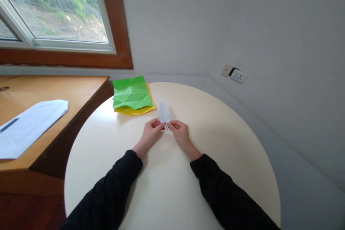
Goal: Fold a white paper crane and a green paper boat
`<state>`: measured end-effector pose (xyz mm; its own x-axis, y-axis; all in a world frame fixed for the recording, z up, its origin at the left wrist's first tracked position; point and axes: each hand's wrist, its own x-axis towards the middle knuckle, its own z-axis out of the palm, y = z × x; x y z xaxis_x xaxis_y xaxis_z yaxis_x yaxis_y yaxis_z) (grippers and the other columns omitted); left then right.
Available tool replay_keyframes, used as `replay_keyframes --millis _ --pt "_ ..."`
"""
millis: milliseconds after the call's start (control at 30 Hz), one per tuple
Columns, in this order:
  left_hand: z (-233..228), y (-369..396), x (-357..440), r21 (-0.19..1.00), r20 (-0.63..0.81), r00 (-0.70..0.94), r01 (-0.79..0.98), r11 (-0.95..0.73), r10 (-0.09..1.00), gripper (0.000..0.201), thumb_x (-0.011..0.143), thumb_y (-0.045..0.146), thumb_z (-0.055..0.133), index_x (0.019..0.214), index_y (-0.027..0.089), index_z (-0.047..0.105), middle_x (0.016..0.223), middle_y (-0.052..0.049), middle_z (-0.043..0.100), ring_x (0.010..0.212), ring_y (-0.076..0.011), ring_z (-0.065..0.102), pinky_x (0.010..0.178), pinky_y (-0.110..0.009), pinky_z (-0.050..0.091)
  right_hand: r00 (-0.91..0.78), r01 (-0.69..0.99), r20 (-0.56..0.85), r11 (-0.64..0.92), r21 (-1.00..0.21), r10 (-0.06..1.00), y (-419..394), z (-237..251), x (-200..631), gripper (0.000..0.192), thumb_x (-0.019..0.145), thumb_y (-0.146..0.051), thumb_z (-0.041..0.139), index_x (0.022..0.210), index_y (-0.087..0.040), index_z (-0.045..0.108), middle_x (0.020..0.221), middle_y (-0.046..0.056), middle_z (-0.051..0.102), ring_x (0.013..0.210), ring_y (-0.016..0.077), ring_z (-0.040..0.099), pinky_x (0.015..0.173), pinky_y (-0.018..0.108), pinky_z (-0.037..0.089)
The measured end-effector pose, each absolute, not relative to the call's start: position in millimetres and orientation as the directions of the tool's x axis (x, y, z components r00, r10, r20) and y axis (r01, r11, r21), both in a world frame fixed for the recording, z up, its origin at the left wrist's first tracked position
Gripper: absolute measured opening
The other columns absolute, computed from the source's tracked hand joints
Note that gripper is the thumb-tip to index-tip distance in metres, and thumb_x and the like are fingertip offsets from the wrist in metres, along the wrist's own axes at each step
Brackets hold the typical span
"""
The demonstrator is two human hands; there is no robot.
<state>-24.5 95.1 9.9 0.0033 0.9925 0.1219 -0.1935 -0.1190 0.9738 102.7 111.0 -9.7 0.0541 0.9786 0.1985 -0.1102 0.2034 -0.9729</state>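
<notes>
A small piece of white folded paper (164, 110), narrow and pointed at its far end, is held over the round table in front of me. My left hand (152, 131) pinches its lower left side between thumb and fingers. On the other side, my right hand (180, 133) pinches the lower right part. Both thumbs meet near the paper's bottom, where small folded tips show between them. The fingertips beneath the paper are partly hidden.
Creased green paper (132, 91) lies over yellow paper (134, 110) at the back left of the round white table (226, 143). A wooden desk (81, 93) on the left bears white sheets (35, 122) and a pen (9, 124). Walls stand behind and to the right.
</notes>
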Motion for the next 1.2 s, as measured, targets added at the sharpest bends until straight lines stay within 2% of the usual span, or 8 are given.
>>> replay_keyframes --millis 167,367,567,867,1200 --pt "8.8 96.0 -23.4 0.963 0.117 0.026 -0.249 -0.107 0.993 0.023 0.063 0.035 0.072 0.067 0.015 0.061 0.068 -0.001 0.065 0.065 -0.0127 0.059 0.067 -0.026 0.046 0.059 -0.127 0.194 0.201 -0.971 0.979 111.6 -9.4 102.9 0.017 0.061 -0.032 0.07 0.064 -0.016 0.063 0.061 0.001 0.065 0.06 0.0138 0.059 0.063 0.028 0.048" --pt "6.0 98.4 -24.8 0.956 0.116 -0.042 -0.267 -0.123 0.992 0.021 0.061 0.03 0.074 0.064 0.014 0.062 0.062 0.0 0.063 0.061 -0.0115 0.056 0.063 -0.024 0.043 0.009 -0.148 0.17 0.169 -0.974 0.985 111.0 -8.2 101.1 0.019 0.06 -0.033 0.072 0.061 -0.017 0.061 0.057 -0.001 0.063 0.056 0.0129 0.058 0.059 0.027 0.047" --pt "4.3 99.4 -26.0 0.952 0.088 -0.105 -0.282 -0.114 0.991 0.02 0.058 0.028 0.076 0.063 0.014 0.063 0.06 0.001 0.062 0.057 -0.0105 0.054 0.06 -0.023 0.04 -0.041 -0.17 0.12 0.112 -0.979 0.992 108.4 -6.8 99.9 0.022 0.052 -0.029 0.078 0.062 -0.017 0.062 0.062 0.001 0.067 0.062 0.0167 0.064 0.066 0.03 0.051" --pt "7.6 95.1 -24.9 0.959 0.039 -0.035 -0.281 -0.047 0.999 0.025 0.056 0.033 0.079 0.063 0.012 0.066 0.063 -0.003 0.066 0.058 -0.0113 0.056 0.06 -0.024 0.04 0.013 -0.216 0.113 0.113 -0.97 0.993 111.8 -8.5 103.2 0.018 0.054 -0.029 0.077 0.062 -0.017 0.065 0.062 0.0 0.068 0.061 0.0141 0.061 0.068 0.03 0.048" --pt "3.0 98.6 -26.4 0.945 0.015 -0.025 -0.327 -0.023 1.0 0.028 0.054 0.035 0.081 0.063 0.013 0.066 0.064 -0.003 0.067 0.06 -0.0121 0.058 0.062 -0.025 0.042 -0.016 -0.245 0.096 0.089 -0.965 0.995 112.3 -6.4 102.8 0.02 0.055 -0.03 0.078 0.063 -0.017 0.064 0.059 0.0 0.066 0.06 0.0132 0.06 0.064 0.028 0.047"
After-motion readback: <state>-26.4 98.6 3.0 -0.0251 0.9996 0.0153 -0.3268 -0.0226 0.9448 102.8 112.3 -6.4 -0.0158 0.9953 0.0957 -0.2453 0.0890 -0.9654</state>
